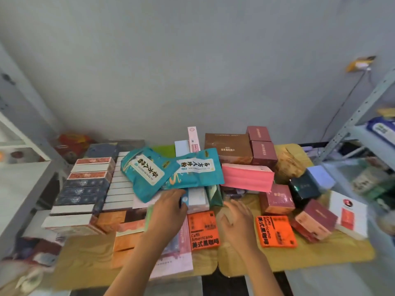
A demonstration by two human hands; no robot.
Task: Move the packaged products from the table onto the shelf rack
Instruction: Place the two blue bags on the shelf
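Packages are still crowding the yellow wooden table (299, 259) mid-frame while my left hand (168, 208) and right hand (237, 218) are hovering with fingers loosely spread, holding nothing, the grey metal shelf rack (361, 107) at right barely filling.

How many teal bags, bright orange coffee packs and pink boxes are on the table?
Teal pouches: 2
Orange Caffè Americano packs: 2
Pink box: 1
Total: 5
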